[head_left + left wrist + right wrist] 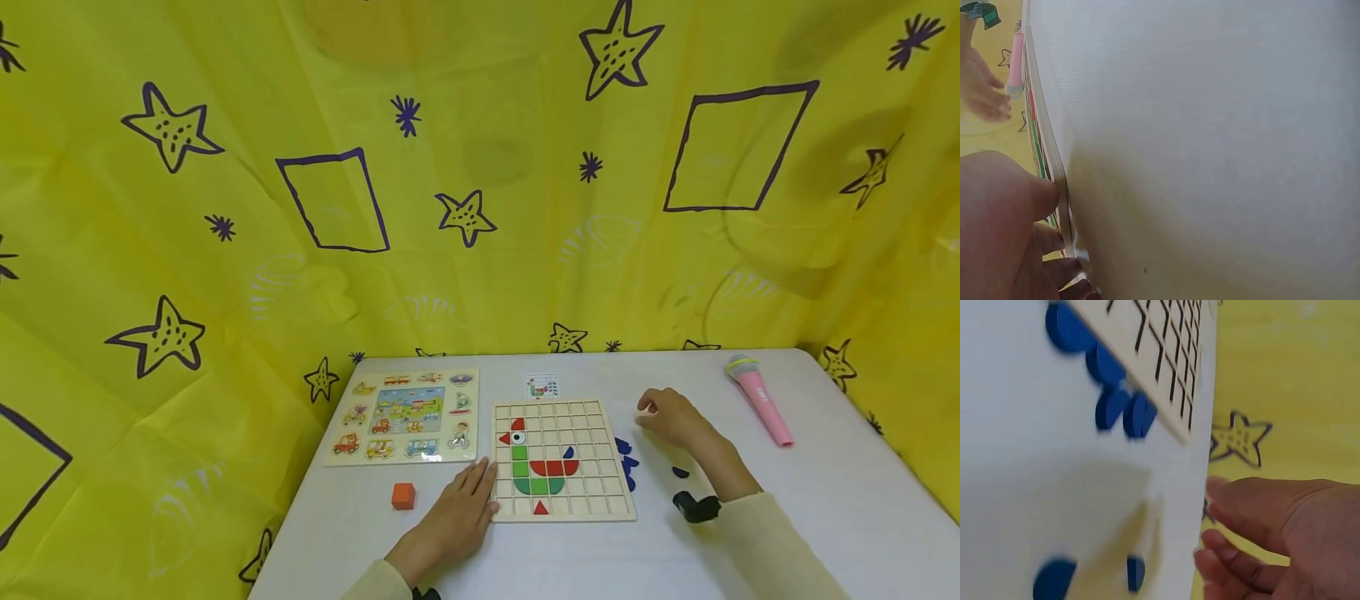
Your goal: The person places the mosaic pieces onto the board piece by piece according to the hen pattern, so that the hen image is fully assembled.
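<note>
A wooden grid board lies on the white table, with red, green and blue pieces forming a bird-like shape in its cells. My left hand rests at the board's left edge, fingers fairly straight; in the left wrist view its thumb touches the rim. Above the table, beyond the board's right side, my right hand hovers with loosely bent fingers and nothing between them. Several blue rounded pieces lie along the board's right edge. Another blue piece sits close to the right wrist.
A picture card lies behind the board. To the left are a vehicle puzzle board and an orange cube. A pink toy microphone lies at the right. Yellow patterned cloth hangs behind the table.
</note>
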